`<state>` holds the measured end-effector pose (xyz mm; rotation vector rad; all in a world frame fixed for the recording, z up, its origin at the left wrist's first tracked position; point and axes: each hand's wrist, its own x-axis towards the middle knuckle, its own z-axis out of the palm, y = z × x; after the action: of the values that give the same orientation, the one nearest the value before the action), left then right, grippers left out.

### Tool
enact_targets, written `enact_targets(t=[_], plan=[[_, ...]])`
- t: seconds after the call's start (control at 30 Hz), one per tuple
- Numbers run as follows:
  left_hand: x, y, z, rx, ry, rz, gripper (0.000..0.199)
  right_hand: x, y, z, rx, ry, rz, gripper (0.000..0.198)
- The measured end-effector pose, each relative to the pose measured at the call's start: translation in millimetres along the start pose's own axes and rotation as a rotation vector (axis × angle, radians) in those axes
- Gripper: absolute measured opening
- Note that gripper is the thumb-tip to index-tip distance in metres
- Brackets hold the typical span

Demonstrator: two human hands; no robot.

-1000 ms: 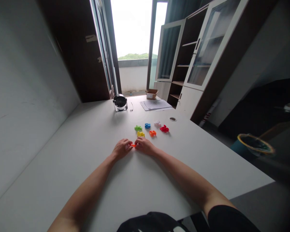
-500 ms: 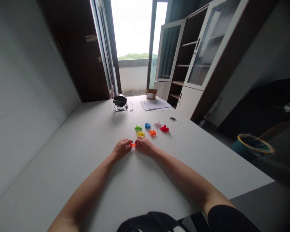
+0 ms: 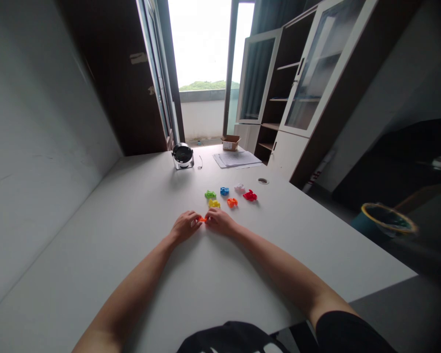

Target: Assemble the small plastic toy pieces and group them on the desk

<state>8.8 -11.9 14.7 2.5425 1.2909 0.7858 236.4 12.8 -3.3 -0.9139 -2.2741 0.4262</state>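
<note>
Between my two hands is a small orange plastic piece (image 3: 203,219), mostly covered by fingers, so its exact kind is hidden. My left hand (image 3: 186,225) pinches its left end, and my right hand (image 3: 219,220) pinches the right end. Just beyond my right fingers lies a yellow plastic toy piece (image 3: 213,203). Behind it are a green piece (image 3: 210,194) and a blue piece (image 3: 224,191). Farther right sit an orange piece (image 3: 232,202), a pale pink piece (image 3: 239,188) and a red piece (image 3: 250,195).
The white table (image 3: 139,274) meets a wall on the left. Toward its far end stand a round black device on a metal bracket (image 3: 183,155), papers (image 3: 238,158) and an open cardboard box (image 3: 231,142). A cable hole (image 3: 263,181) and a floor bin (image 3: 375,225) are on the right.
The orange piece between my fingers appears slightly turned, with less of it showing. Both hands stay in nearly the same place, and the other coloured pieces have not moved.
</note>
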Motion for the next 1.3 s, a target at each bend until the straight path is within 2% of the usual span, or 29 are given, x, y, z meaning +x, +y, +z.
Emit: enact_targets(t=[0.5, 0.83, 1.07, 1.3], plan=[[-1.0, -0.5, -0.7, -0.055, -0.008, -0.002, 0.026, 1.0, 3.8, 3.0, 0.036, 0.005, -0.008, 0.006], [-1.1, -3.6, 1.1, -0.045, -0.012, 0.006, 0.026, 0.3, -1.2, -0.9, 0.027, -0.005, 0.003, 0.004], [-1.4, -4.5, 3.2, -0.013, -0.006, 0.007, 0.021, 0.2, -0.1, 0.1, 0.002, -0.008, 0.045, 0.019], [-0.6, -2.8, 3.0, -0.004, -0.018, 0.007, 0.016, -0.1, -3.3, -2.1, 0.003, -0.012, 0.041, 0.013]])
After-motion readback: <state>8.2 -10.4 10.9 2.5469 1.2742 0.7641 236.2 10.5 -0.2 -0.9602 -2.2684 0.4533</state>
